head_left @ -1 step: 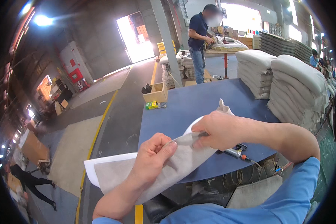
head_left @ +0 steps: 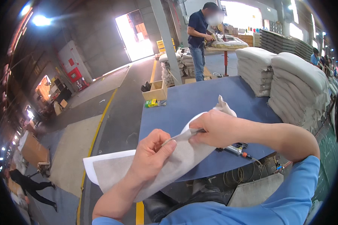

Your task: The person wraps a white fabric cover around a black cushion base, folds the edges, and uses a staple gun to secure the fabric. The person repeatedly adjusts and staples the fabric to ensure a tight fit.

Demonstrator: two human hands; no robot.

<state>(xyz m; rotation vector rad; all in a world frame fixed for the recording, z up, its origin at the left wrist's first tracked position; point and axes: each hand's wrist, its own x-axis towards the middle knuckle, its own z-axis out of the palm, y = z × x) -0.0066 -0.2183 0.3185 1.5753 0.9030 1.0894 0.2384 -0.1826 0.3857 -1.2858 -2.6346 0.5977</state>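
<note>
A light grey piece of fabric hangs across my lap side of the table, with a white sheet-like layer showing along its left and upper edges. My left hand is closed, thumb on top, pinching the fabric's upper edge. Farther right, my right hand grips the same edge, its fingers curled over the cloth. Between the two hands the edge runs taut and looks folded. A loose corner of the cloth sticks up beyond my right hand. Below my right wrist lies a metal air tool with an orange hose fitting, partly hidden.
The blue tabletop carries a wooden box with black items, a small green-yellow packet and tall stacks of padded grey covers. An air hose coils below the edge. A co-worker stands beyond.
The view has shifted slightly. My right hand has moved a little up and left with the fabric edge, and the cloth between the hands sits differently. Both hands keep their hold.
</note>
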